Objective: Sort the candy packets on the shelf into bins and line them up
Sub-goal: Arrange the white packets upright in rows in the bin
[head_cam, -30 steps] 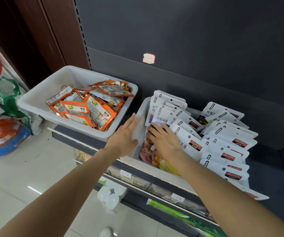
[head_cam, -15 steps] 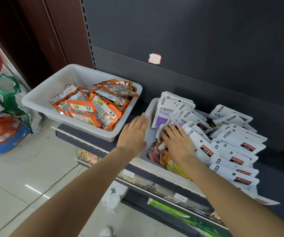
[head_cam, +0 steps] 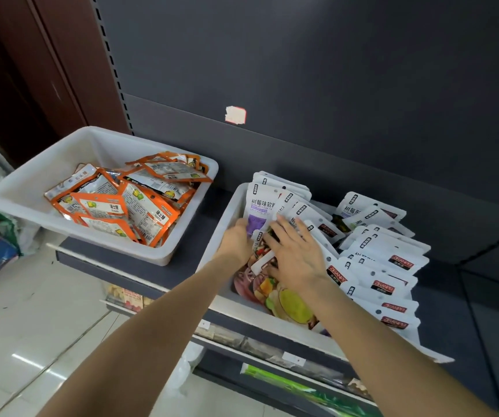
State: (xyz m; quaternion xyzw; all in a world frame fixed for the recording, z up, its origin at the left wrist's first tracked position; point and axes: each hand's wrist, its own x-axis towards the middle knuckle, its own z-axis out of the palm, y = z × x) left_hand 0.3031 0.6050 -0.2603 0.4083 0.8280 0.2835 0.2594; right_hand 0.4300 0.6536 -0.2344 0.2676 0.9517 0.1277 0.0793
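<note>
Here, two white bins are set side by side on a dark shelf (head_cam: 188, 260). The left bin (head_cam: 31, 188) is filled with a loose heap of orange packets (head_cam: 140, 206); barcodes and small print are carried on their white panels, but only the characters "瑞士糖" can be partly made out.

The right bin (head_cam: 227, 212) is filled with white packets (head_cam: 386, 254) overlapped in rows. A purple-panelled packet (head_cam: 258, 206) is stood at the back left of this bin, and the characters "树莓味软" are printed on it. A similar heading, "树莓", is seen on a packet at the back right (head_cam: 353, 207). Red-on-black labels on the right rows appear to read "ZIRANPE", upside down to the camera. Fruit pictures are shown on the packets lying at the front of this bin.

The left hand (head_cam: 237, 240) is placed inside the right bin against the lower part of the purple-panelled packet; whether its fingers are closed around it cannot be told. The right hand (head_cam: 295, 251) is laid on the white packets with fingers spread and nearly straight, pressing down.

A torn white sticker (head_cam: 235, 114) is fixed to the grey back panel.
</note>
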